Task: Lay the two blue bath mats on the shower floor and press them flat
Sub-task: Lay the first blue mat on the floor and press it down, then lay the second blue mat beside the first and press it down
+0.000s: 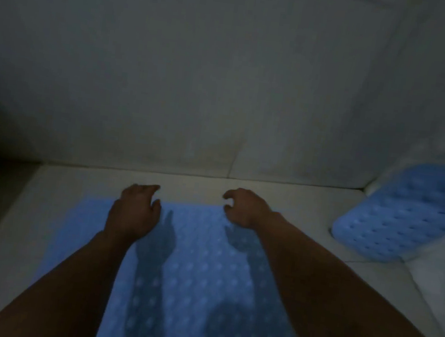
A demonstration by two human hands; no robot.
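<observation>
On the shower floor (290,202) one blue mat (196,277) lies spread below me; my left hand (133,213) and right hand (244,207) hover at its far edge, fingers loosely curled, holding nothing. Second mat (406,216) leans in the right corner.

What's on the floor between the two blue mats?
Nothing: in the head view, only bare pale floor separates the flat mat from the second mat at right.

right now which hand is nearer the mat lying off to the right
Right. The right hand hovers at the far edge of the centre mat, closer to the right-side mat; the left hand is farther over, on the other side.
</observation>
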